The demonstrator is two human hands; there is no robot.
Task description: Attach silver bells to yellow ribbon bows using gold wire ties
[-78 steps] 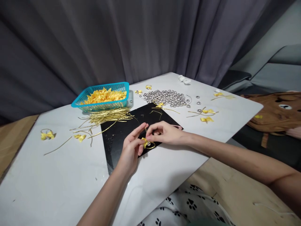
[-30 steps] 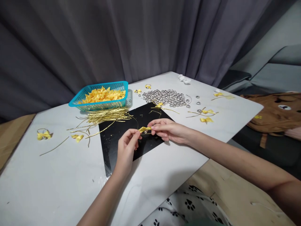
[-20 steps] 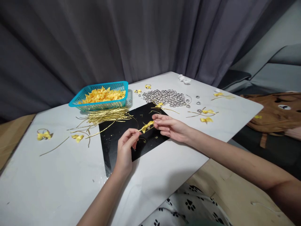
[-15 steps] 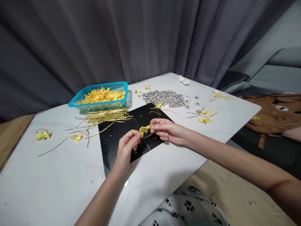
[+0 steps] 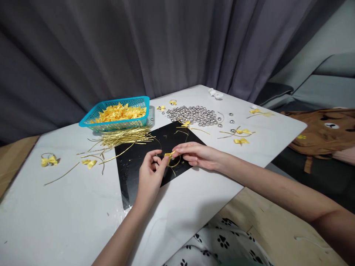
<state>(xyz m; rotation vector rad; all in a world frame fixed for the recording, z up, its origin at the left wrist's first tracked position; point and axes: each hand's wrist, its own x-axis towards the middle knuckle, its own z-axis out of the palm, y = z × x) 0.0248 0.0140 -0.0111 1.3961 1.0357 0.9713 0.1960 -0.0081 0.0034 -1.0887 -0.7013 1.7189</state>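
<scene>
Between my two hands, over a black mat (image 5: 133,173), is a yellow ribbon bow (image 5: 170,154). A small round silver piece, bell-like, sits under its middle, and a thin gold wire loop (image 5: 179,161) curves below it. The thumb of my left hand (image 5: 151,168) presses on the bow's left end, its index finger raised apart and other fingers curled. My right hand (image 5: 198,155) pinches the bow's right end between thumb and fingertips. Part of the bow is hidden by the fingertips.
A blue basket (image 5: 83,122) of yellow bows stands at the back left, with a bundle of gold wires (image 5: 124,136) before it. Behind the mat lies a pile of silver pieces (image 5: 194,115). Loose bows (image 5: 241,141) and a finished-looking looped bow (image 5: 49,160) lie on the white table (image 5: 74,214).
My right hand was pinching an upright wire end by the bow; now it holds the bow's right end. The bow has turned level, and my left index finger has lifted away.
</scene>
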